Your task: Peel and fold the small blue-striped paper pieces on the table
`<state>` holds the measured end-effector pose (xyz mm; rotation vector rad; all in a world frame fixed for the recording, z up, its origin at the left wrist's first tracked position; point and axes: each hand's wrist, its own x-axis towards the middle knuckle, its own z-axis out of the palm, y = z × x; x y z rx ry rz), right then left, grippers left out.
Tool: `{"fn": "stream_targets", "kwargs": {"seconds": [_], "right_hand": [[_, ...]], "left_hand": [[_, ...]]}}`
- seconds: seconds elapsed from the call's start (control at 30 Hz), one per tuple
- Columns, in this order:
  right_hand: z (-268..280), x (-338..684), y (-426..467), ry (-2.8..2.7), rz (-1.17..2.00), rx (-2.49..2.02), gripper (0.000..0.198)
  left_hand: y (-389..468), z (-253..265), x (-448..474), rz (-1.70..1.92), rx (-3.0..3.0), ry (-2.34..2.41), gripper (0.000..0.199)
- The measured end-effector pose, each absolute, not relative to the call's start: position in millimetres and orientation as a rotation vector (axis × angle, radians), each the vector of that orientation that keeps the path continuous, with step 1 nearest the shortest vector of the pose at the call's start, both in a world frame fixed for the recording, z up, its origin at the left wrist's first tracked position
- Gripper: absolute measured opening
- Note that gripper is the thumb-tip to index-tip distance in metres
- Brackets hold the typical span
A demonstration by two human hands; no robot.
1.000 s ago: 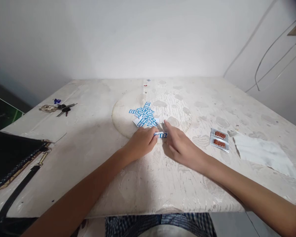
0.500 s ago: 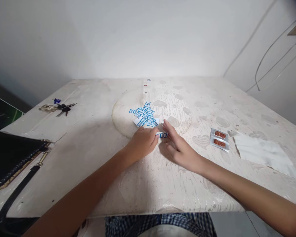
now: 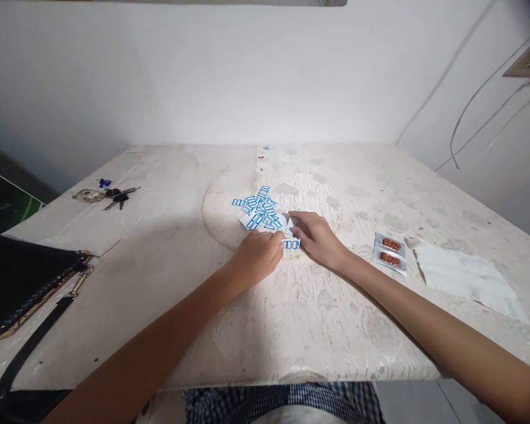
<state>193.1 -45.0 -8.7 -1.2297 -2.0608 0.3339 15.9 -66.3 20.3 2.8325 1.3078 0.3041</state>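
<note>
My left hand (image 3: 258, 254) is closed, its thumb and fingertips pinching a small white paper strip (image 3: 292, 244) printed with blue boxes. My right hand (image 3: 317, 235) is curled to the right of it. A small white paper piece (image 3: 292, 226) stands tilted between its thumb and fingers, just above the strip; whether the two are joined I cannot make out. Beyond my left hand lies a loose pile of blue-and-white paper slips (image 3: 261, 207), overlapping each other, with a plain white paper edge under them.
On the right lie a blister pack (image 3: 390, 252) with two red-brown tablets and a white cloth or paper sheet (image 3: 470, 277). Keys (image 3: 119, 194) rest at the left, beside a black bag (image 3: 30, 288) with a strap. A wall socket (image 3: 527, 60) with cables is at upper right.
My right hand's fingers have gone from stretched out to curled around a white paper piece. My left hand stays on the strip. The view has tilted slightly upward.
</note>
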Motion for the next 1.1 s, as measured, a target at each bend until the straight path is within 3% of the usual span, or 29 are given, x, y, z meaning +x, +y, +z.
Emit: {"fn": "stream_targets", "kwargs": {"seconds": [0.13, 0.37, 0.6, 0.87, 1.1], "right_hand": [[-9, 192, -45, -1.874, 0.460, -1.287, 0.036], [6, 202, -49, -1.384, 1.099, -1.158, 0.016], [29, 206, -62, -1.296, 1.334, -0.964, 0.010], [32, 200, -75, -1.410, 1.282, -0.965, 0.030], [21, 189, -85, -1.746, 1.015, -1.089, 0.012]], "left_hand": [[-66, 19, 15, 0.332, 2.817, 1.291, 0.020], [-65, 18, 15, 0.323, 2.821, 1.289, 0.019], [-63, 15, 14, 0.334, 2.824, 1.279, 0.021], [-62, 15, 15, 0.324, 2.815, 1.271, 0.022], [-63, 14, 13, 0.315, 2.824, 1.284, 0.018]]}}
